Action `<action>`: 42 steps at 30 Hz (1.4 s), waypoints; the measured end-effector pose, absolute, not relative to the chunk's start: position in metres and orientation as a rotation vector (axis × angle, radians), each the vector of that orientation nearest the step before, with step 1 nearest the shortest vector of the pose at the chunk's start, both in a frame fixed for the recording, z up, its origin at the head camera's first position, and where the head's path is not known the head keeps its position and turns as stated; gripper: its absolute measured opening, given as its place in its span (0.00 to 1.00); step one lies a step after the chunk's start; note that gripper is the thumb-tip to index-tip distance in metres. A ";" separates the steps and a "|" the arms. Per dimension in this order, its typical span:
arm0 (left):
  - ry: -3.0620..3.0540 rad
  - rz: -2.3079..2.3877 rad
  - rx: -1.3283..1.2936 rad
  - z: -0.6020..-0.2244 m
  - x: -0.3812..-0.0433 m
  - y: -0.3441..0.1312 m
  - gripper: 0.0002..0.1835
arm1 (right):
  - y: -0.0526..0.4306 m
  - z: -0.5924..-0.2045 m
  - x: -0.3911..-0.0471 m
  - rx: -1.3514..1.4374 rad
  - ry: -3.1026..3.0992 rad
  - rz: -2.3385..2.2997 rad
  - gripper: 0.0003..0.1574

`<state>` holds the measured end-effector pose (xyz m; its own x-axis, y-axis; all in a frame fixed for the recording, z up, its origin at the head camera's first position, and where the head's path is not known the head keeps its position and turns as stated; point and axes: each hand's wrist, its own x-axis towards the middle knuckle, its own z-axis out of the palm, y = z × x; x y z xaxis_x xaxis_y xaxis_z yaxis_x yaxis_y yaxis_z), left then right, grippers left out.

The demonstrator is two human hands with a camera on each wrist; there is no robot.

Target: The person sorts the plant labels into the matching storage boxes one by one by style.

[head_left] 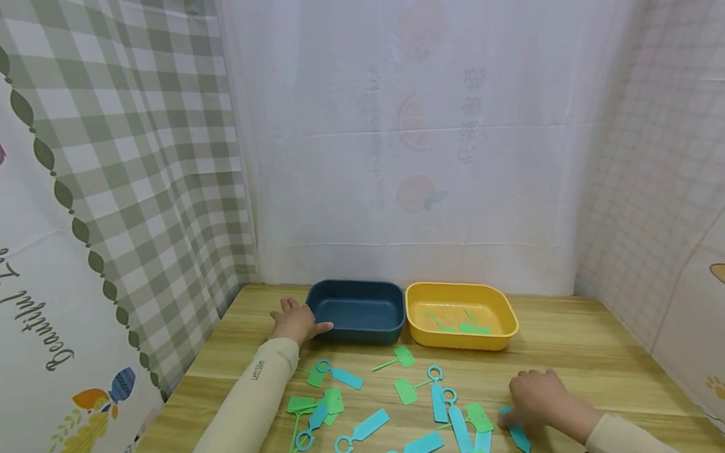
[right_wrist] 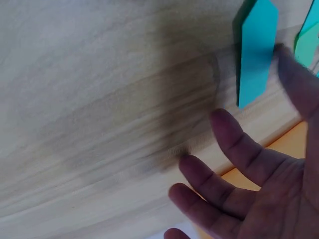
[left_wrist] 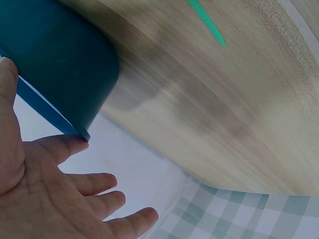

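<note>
My left hand (head_left: 296, 322) is at the left end of a dark blue plastic bin (head_left: 355, 335), fingers spread. In the left wrist view, thumb and index finger touch the bin's rim, while the other fingers extend past it. On the right, my right hand (head_left: 539, 399) hovers low over a light blue plant tag (head_left: 518, 438) with a ring end. The right wrist view has this tag (right_wrist: 257, 55) flat on the wood, thumb on one side and the fingertips apart from it on the other.
A yellow bin (head_left: 462, 340) adjoins the blue one and contains a few green T-shaped plant labels (head_left: 475, 328). Several light blue ring tags (head_left: 371, 425) and green labels (head_left: 405, 356) lie scattered, some overlapping, across the wooden table (head_left: 583, 352). Curtains (head_left: 409, 185) enclose the back and sides.
</note>
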<state>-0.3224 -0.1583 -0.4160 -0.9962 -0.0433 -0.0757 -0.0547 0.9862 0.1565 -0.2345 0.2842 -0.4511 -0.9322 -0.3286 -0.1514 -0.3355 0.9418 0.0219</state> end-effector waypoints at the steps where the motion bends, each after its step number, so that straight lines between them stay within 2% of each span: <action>1: 3.062 0.242 -0.075 -0.416 -0.322 -0.158 0.46 | 0.284 -0.452 -0.234 -0.506 2.950 0.074 0.34; 6: 3.060 0.231 -0.080 -0.416 -0.322 -0.157 0.47 | 0.280 -0.450 -0.235 -0.547 2.937 0.021 0.25; 16: 3.048 0.237 -0.086 -0.415 -0.321 -0.158 0.47 | 0.277 -0.455 -0.238 -0.672 3.012 -0.038 0.18; 28: 3.050 0.223 -0.084 -0.415 -0.320 -0.158 0.48 | 0.293 -0.444 -0.237 -0.482 2.910 -0.012 0.26; 36: 3.054 0.212 -0.084 -0.416 -0.322 -0.158 0.47 | 0.295 -0.446 -0.240 -0.483 2.889 0.003 0.21; 42: 3.043 0.225 -0.089 -0.416 -0.322 -0.157 0.48 | 0.295 -0.448 -0.239 -0.547 2.916 0.015 0.21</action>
